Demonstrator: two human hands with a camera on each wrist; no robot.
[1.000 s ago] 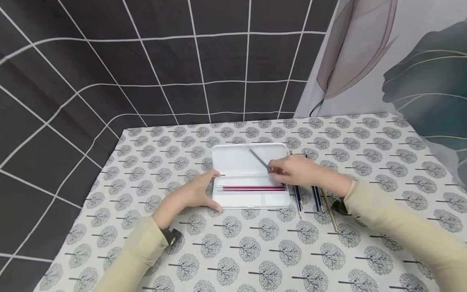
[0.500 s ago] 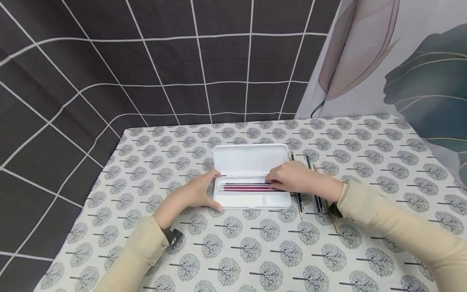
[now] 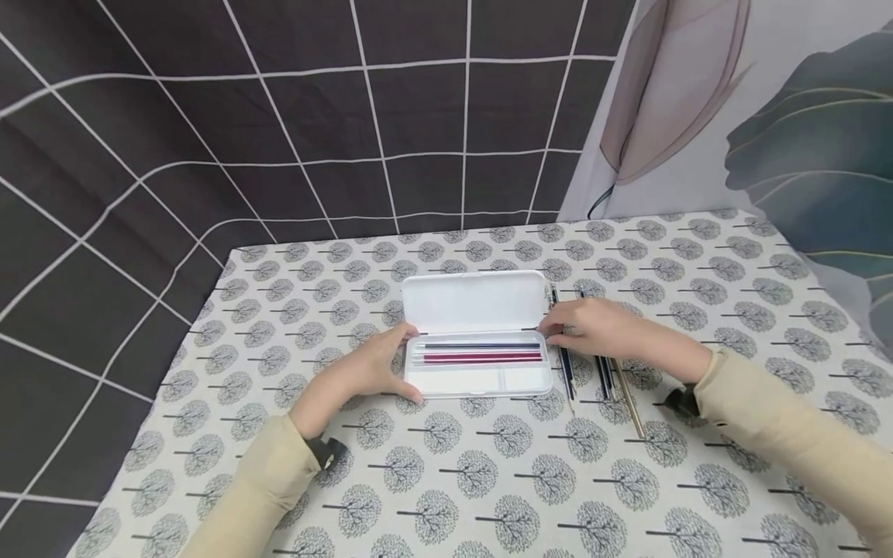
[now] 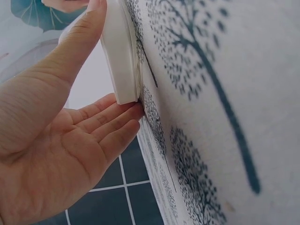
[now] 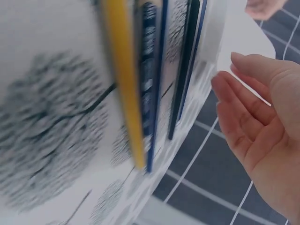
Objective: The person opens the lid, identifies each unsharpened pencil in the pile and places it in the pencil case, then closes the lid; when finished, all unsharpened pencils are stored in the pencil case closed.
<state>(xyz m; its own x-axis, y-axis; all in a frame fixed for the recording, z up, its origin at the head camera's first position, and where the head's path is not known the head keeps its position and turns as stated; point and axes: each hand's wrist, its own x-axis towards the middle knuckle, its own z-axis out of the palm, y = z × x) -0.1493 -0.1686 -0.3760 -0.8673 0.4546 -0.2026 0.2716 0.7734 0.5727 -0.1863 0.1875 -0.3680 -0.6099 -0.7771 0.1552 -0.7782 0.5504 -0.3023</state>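
Your left hand (image 3: 367,368) rests against the left end of the white pencil case (image 3: 477,333), thumb along its upper edge and relaxed, straight fingers touching its lower corner; the left wrist view shows them lying flat, curled round nothing. The case lies open near the middle of the desk (image 3: 488,480), a little toward the far edge, its lid (image 3: 474,298) folded back flat. In its long compartment lie several thin pens (image 3: 481,354), red ones with a dark one on the far side, all parallel to the desk's near edge. Your right hand (image 3: 600,329) is at the case's right end, fingers loose and holding nothing, palm open in the right wrist view. Just beside it, toward the desk's right edge, loose pens (image 3: 605,364) lie on the tree-patterned cloth, dark blue ones and a yellowish one.
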